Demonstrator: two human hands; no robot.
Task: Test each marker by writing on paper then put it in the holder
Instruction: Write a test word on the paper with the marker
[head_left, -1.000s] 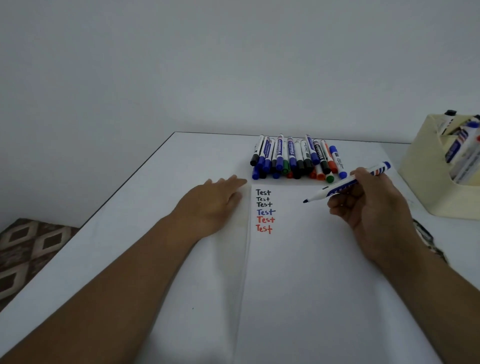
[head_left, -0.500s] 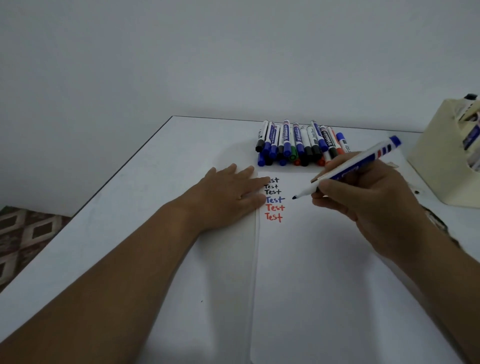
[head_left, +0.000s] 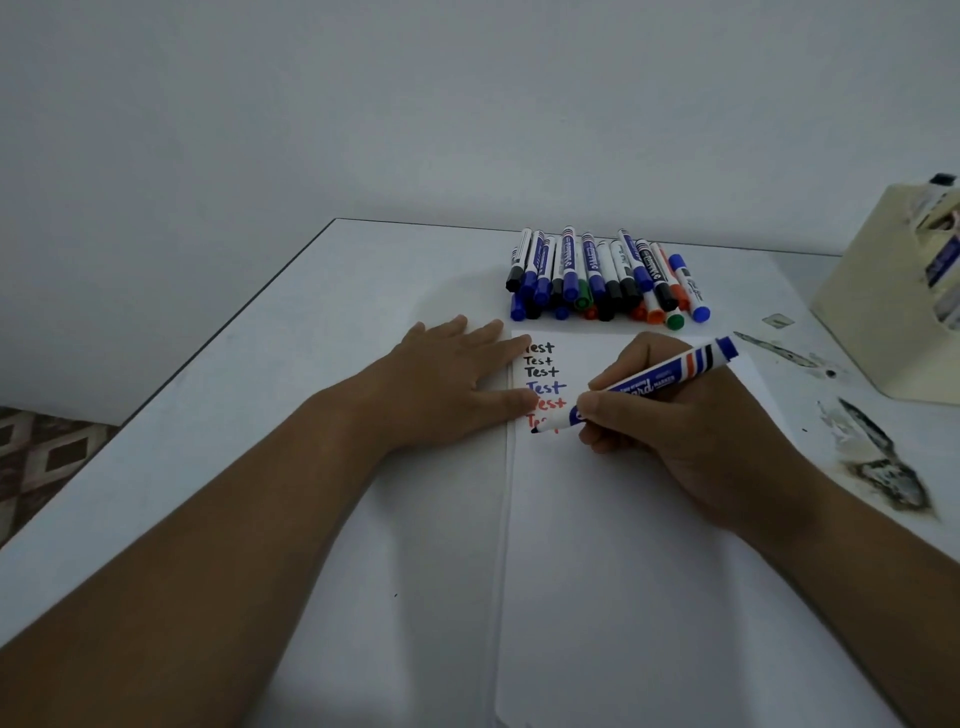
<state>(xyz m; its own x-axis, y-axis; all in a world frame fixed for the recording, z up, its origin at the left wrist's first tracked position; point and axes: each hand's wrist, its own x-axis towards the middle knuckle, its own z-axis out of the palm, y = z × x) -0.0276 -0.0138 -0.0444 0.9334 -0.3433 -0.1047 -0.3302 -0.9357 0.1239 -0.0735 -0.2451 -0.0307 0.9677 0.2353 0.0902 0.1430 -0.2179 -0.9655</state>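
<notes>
My right hand (head_left: 691, 426) grips an uncapped white and blue marker (head_left: 654, 387), its dark tip down at the paper (head_left: 649, 571) beside the lowest red "Test". Several "Test" words in black, blue and red run down the sheet's top left corner. My left hand (head_left: 447, 379) lies flat with straight fingers, fingertips on the sheet's left edge, covering the first letters of some words. A pile of capped markers (head_left: 602, 275) lies just beyond the sheet. The cream holder (head_left: 872, 306) stands at the right edge with some markers in it.
The white table (head_left: 260, 415) ends at a dark edge on the left, with patterned floor (head_left: 36, 457) below. Dark worn patches (head_left: 878, 462) mark the tabletop right of the paper. A plain wall rises behind the table.
My right hand has lowered the marker tip down and left to the paper under the written words. My left hand slid a little right onto the sheet's edge.
</notes>
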